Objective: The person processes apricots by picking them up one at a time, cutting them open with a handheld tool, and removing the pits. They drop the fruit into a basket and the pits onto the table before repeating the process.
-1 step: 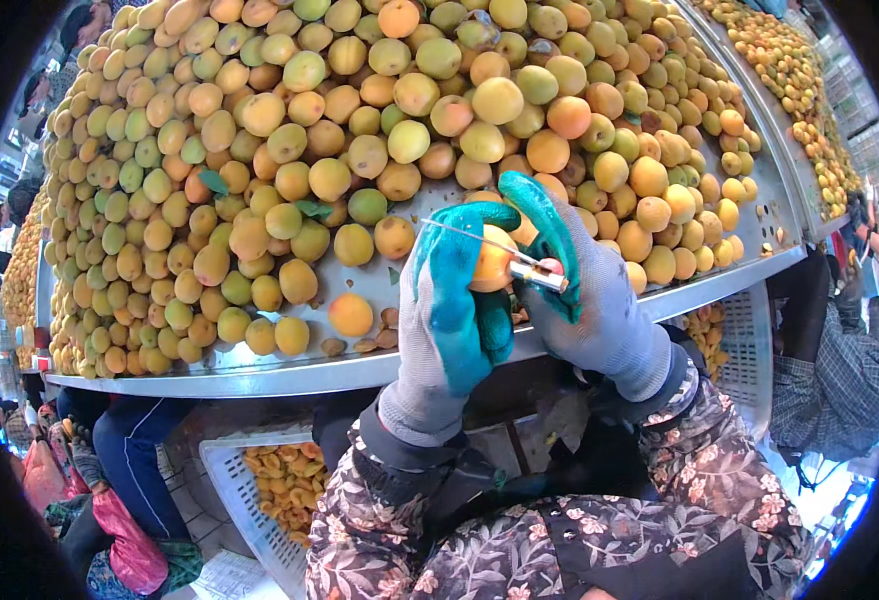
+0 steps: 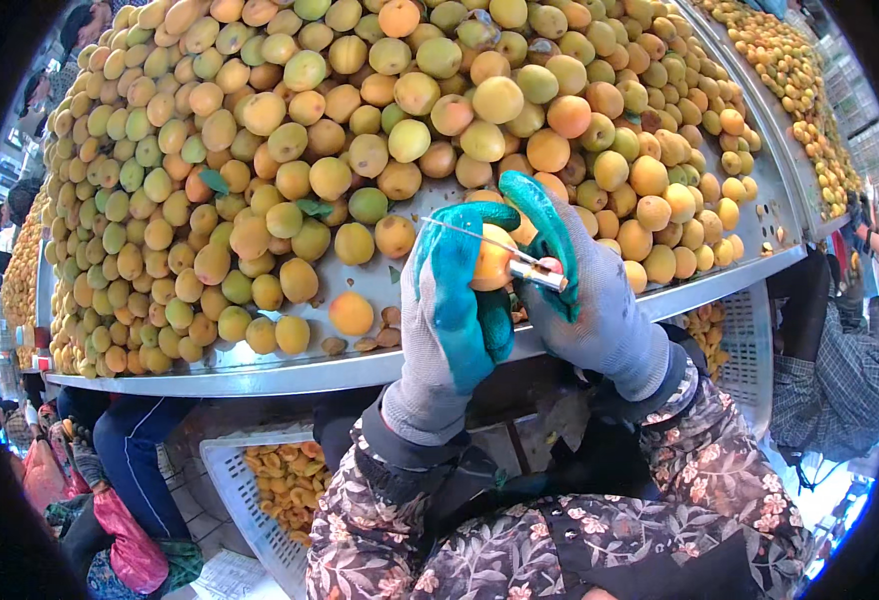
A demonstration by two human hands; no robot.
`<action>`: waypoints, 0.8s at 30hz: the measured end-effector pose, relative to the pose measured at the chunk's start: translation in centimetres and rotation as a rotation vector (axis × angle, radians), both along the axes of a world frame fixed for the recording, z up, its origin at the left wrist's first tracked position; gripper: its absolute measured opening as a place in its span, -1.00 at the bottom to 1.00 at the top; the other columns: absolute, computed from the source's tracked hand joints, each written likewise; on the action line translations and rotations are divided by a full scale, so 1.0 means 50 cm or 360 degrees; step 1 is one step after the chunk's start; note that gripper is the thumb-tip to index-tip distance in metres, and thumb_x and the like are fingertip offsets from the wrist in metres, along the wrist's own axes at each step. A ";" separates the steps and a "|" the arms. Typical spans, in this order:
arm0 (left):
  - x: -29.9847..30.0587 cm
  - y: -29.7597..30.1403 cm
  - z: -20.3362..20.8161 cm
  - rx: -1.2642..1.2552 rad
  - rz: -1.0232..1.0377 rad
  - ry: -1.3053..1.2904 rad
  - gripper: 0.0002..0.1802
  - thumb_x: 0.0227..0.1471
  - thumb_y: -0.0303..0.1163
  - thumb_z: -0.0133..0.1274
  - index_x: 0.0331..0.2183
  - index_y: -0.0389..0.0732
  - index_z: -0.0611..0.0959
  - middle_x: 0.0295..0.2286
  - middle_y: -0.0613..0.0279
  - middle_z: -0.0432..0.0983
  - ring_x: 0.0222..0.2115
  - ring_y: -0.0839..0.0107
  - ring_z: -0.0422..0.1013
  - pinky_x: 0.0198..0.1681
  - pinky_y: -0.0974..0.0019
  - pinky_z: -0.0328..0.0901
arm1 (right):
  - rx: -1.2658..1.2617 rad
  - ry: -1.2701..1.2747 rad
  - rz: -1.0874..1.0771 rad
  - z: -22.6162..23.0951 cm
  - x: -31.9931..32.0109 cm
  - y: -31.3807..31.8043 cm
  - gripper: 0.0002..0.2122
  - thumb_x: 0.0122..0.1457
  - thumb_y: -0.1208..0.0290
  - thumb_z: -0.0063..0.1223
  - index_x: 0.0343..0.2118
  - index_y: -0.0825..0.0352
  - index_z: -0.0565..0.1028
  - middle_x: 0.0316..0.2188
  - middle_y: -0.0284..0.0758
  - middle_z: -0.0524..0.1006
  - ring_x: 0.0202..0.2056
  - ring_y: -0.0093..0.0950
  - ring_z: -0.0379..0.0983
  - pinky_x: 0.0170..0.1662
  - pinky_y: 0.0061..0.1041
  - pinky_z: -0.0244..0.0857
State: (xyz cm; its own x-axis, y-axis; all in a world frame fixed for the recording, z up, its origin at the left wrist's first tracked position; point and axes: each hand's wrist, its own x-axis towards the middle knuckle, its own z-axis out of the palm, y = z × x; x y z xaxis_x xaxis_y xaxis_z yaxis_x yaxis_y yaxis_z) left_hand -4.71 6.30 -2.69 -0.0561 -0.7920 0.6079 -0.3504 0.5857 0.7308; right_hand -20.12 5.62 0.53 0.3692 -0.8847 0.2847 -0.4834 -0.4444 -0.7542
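1. Grips one yellow-orange fruit (image 2: 493,262) in the left hand (image 2: 450,310), fingers curled, directly between both hands.
2. Grips a small knife (image 2: 550,278) in the right hand (image 2: 590,290), closed at the handle end; cannot tell the exact placing of every finger.
3. Points the thin blade from the right hand toward the left, lying across the near face of the fruit; cannot tell the depth of any cut.
4. Wears grey gloves (image 2: 625,330) with teal coating on both hands, below them dark floral sleeves (image 2: 705,450).
5. Works over the near rim of a metal table (image 2: 260,382), just beneath the hands.
6. Shows beyond the hands, and to either side, a large heap of fruit (image 2: 250,235), yellow, orange and green, with a few green leaves (image 2: 213,182) in it.
7. Shows just left of the left hand a single loose fruit (image 2: 351,314) and, near it, small brown pieces (image 2: 333,347) on the metal.
8. Shows below and left of the left hand a white crate (image 2: 222,480) containing cut fruit (image 2: 285,490).
9. Shows below and right of the right hand a second pale crate (image 2: 755,350), likewise holding fruit pieces (image 2: 705,335).
10. Shows well left of the hands a blue trouser leg (image 2: 135,450) of another person.
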 end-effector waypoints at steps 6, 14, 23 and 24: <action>-0.020 0.002 0.000 0.0247 0.0098 0.0165 -0.66 -0.15 -0.57 0.03 -0.21 -0.33 0.45 -0.31 -0.01 0.43 -0.36 0.07 0.40 -0.28 0.16 0.30 | -0.0077 0.0070 -0.0034 -0.010 0.010 -0.002 -0.37 0.03 0.51 0.07 0.18 0.46 0.12 -0.09 0.08 0.43 -0.20 -0.03 0.48 -0.20 -0.21 0.38; 0.010 -0.040 -0.049 -0.0121 0.0175 0.0148 -0.77 0.03 -0.48 -0.04 -0.21 -0.29 0.49 -0.35 0.14 0.44 -0.46 0.41 0.39 -0.41 0.41 0.32 | -0.0193 -0.0055 0.0044 -0.019 0.029 -0.031 -0.49 0.09 0.57 -0.01 0.15 0.35 0.22 -0.34 -0.13 0.49 -0.39 -0.24 0.48 -0.24 -0.42 0.36; 0.032 -0.030 0.004 -0.0073 0.0017 0.0429 -0.61 0.08 -0.50 0.00 -0.01 -0.29 0.42 -0.18 0.06 0.45 -0.45 0.60 0.38 -0.61 0.60 0.23 | 0.1853 -0.0749 0.0201 0.063 -0.035 -0.015 -0.59 0.02 0.51 0.11 -0.02 0.35 0.36 -0.51 -0.32 0.50 -0.72 -0.70 0.30 -0.80 -0.74 0.01; -0.003 -0.032 0.005 -0.0066 0.0108 0.0698 -0.67 0.16 -0.30 -0.10 -0.08 -0.26 0.47 -0.28 0.08 0.49 -0.55 0.59 0.35 -0.66 0.60 0.19 | 0.1751 -0.0789 0.0165 0.053 -0.045 -0.017 -0.54 0.06 0.47 0.10 0.06 0.27 0.31 -0.49 -0.34 0.49 -0.73 -0.72 0.27 -0.77 -0.74 0.06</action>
